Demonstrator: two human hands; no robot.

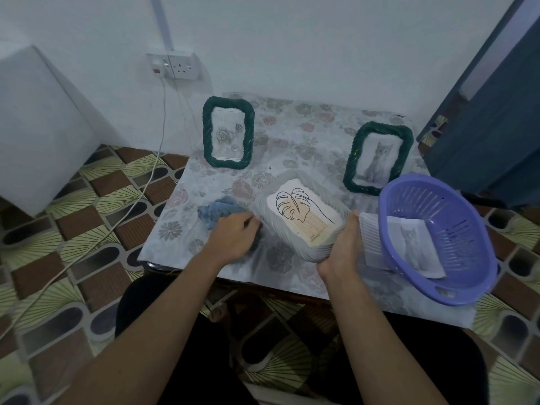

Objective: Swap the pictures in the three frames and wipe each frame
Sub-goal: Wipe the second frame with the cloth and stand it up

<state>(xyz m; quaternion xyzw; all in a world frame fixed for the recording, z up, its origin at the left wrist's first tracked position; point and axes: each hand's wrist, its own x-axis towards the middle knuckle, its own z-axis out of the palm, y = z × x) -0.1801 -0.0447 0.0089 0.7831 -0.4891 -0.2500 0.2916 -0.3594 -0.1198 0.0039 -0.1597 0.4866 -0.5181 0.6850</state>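
A white rope-edged frame with a leaf drawing lies tilted at the table's front middle; my right hand grips its near right corner. My left hand holds a blue cloth bunched on the table, just left of the white frame. Two dark green rope frames stand upright behind: the left green frame shows a rose picture, and the right green frame shows a cat picture.
A purple plastic basket sits tilted at the table's right front, holding a loose cat picture. The floral tablecloth covers a small table by the wall. A white cable hangs from a wall socket. A blue door stands right.
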